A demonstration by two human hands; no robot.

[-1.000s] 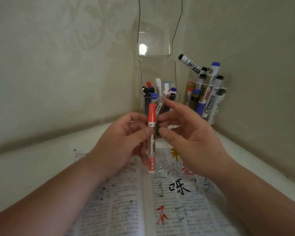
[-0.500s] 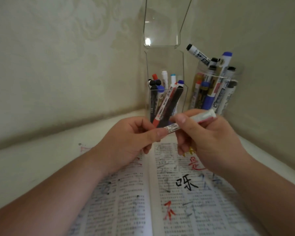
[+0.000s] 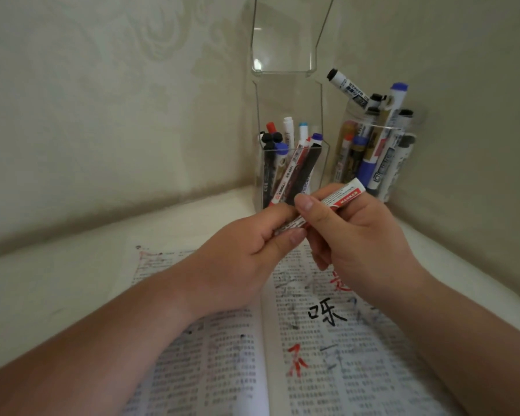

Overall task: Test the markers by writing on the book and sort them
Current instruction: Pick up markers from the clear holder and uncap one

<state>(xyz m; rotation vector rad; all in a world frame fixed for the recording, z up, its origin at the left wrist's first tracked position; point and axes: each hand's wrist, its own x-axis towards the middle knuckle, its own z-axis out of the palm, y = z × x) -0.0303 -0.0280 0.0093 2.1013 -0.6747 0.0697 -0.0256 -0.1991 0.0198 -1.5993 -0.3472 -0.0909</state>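
Note:
A white marker with a red label (image 3: 341, 197) lies slanted between both hands above the open book (image 3: 336, 367). My right hand (image 3: 357, 238) grips its barrel, the butt end sticking up to the right. My left hand (image 3: 246, 256) pinches the marker's lower end, where the cap is hidden under the fingers. The book's printed pages carry black and red test scribbles.
A clear square holder (image 3: 291, 172) with several markers stands behind the hands. A clear round cup (image 3: 376, 151) packed with several markers sits to its right in the wall corner. A tall clear panel (image 3: 285, 34) rises behind. The white ledge (image 3: 57, 283) runs left.
The marker went from upright in my left hand to slanted across both hands. My right hand took hold of its barrel and my left hand closed over the capped end.

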